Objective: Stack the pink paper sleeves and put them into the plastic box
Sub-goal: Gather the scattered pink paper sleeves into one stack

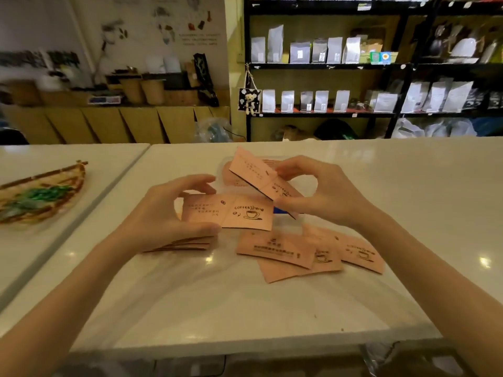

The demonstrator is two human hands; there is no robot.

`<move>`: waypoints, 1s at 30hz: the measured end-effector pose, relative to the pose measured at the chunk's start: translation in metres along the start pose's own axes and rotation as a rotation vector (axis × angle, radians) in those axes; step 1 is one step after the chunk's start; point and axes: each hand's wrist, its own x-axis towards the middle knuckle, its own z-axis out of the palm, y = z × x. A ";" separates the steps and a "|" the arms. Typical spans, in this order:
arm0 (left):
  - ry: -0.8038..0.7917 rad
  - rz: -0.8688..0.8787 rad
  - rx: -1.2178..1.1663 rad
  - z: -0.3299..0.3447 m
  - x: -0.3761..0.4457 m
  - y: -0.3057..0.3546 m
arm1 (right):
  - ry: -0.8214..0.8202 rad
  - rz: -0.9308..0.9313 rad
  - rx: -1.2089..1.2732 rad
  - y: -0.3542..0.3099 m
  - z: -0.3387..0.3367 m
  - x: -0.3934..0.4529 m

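My left hand (166,213) grips a stack of pink paper sleeves (234,214), the top one printed with a coffee cup. Held tilted just above and behind that stack is a single pink sleeve (254,170), pinched by my right hand (318,194). Several loose pink sleeves (275,250) lie overlapping on the white counter, below my right hand. Two or three more pink sleeves (231,178) lie behind the held ones, partly hidden. A clear plastic box (174,270) is faintly visible on the counter around the sleeves; its edges are hard to make out.
A woven basket (40,194) with green contents sits on the adjoining counter at the left. The white counter (408,186) ends in a front edge near the bottom. Black shelves with bags stand behind.
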 end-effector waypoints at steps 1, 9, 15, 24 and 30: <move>0.026 -0.043 -0.011 -0.007 -0.003 -0.007 | -0.025 -0.028 0.004 -0.006 0.007 0.009; 0.106 -0.285 -0.051 -0.030 -0.023 -0.062 | -0.144 -0.186 -0.065 -0.036 0.065 0.065; 0.045 -0.321 -0.076 -0.022 -0.026 -0.085 | -0.244 -0.233 -0.152 -0.041 0.099 0.078; -0.011 -0.393 -0.115 -0.018 -0.031 -0.097 | -0.332 -0.323 -0.354 -0.037 0.122 0.070; 0.004 -0.235 0.156 -0.019 -0.026 -0.079 | -0.370 -0.357 -0.421 -0.036 0.118 0.064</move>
